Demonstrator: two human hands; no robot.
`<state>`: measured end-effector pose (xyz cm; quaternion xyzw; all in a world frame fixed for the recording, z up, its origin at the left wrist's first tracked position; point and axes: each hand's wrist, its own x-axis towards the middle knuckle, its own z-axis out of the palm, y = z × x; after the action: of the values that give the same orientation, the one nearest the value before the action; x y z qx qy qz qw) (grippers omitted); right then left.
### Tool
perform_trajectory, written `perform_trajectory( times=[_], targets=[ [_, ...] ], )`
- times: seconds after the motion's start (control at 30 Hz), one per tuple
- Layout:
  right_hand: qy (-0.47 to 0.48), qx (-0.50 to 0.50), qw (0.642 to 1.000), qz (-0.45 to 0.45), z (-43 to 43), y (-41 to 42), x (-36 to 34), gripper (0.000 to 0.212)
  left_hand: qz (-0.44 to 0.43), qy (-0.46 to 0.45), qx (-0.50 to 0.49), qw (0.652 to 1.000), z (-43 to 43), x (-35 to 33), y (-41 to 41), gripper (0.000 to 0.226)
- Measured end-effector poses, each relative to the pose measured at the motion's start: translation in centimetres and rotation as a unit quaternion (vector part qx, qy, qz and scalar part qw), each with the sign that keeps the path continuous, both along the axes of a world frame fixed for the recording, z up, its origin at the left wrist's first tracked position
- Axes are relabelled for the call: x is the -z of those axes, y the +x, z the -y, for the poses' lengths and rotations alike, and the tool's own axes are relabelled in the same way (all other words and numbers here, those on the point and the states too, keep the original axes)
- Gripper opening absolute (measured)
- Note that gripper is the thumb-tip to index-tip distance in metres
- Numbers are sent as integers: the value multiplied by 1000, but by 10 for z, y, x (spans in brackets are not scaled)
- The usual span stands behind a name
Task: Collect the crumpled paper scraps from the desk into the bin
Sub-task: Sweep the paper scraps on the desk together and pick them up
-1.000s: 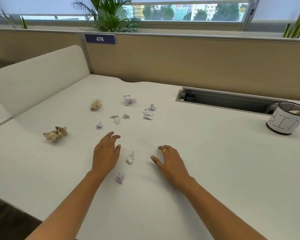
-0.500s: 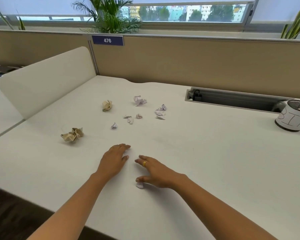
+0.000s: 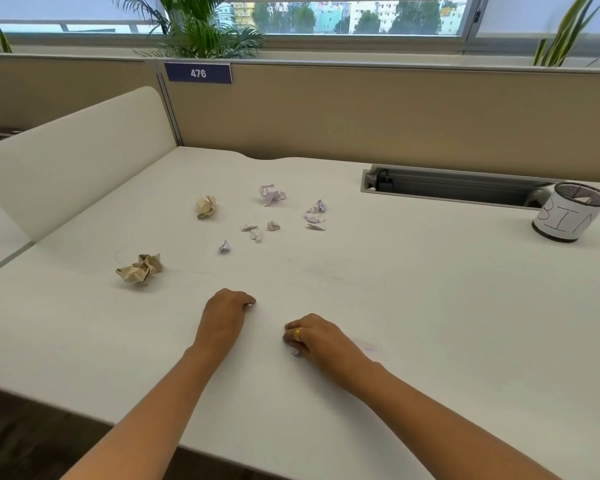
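Observation:
On the white desk [image 3: 430, 306] my left hand [image 3: 224, 317] is curled over a small white paper scrap, of which only a sliver shows at the fingertips. My right hand [image 3: 312, 336], with a gold ring, is closed on another small white scrap [image 3: 296, 352] that peeks out under the thumb. Farther back lie two crumpled brown papers [image 3: 140, 268] [image 3: 206, 206] and several small white and lilac scraps [image 3: 272, 195] [image 3: 316, 214] [image 3: 225, 247]. The bin [image 3: 568, 216], a mesh cup wrapped in white paper marked "BIN", stands at the far right.
A tan partition with a "476" sign [image 3: 198, 73] closes the back of the desk. A cream divider [image 3: 73, 157] stands on the left. An open grey cable tray [image 3: 451, 185] is set in the desk beside the bin. The desk's front edge runs below my forearms.
Both hands went from flat and open to closed, each over one of the two nearest scraps. The right hand swung in to the left to take its scrap.

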<state>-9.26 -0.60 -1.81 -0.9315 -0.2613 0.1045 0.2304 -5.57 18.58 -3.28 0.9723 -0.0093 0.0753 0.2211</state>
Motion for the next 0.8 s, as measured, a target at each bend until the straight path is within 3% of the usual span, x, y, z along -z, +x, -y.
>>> perform_trajectory(
  times=[0.33, 0.57, 0.8],
  targets=[
    [168, 150, 969, -104, 9, 6, -8, 17, -15, -46, -22, 999, 9, -13, 3, 24],
    [173, 195, 959, -111, 53, 25, -17, 17, -28, -62, 10, 998, 49, -27, 13, 21],
    [161, 226, 959, -62, 131, 44, -26, 15, -26, -48, 108, 993, 150, -53, 38, 20]
  ],
)
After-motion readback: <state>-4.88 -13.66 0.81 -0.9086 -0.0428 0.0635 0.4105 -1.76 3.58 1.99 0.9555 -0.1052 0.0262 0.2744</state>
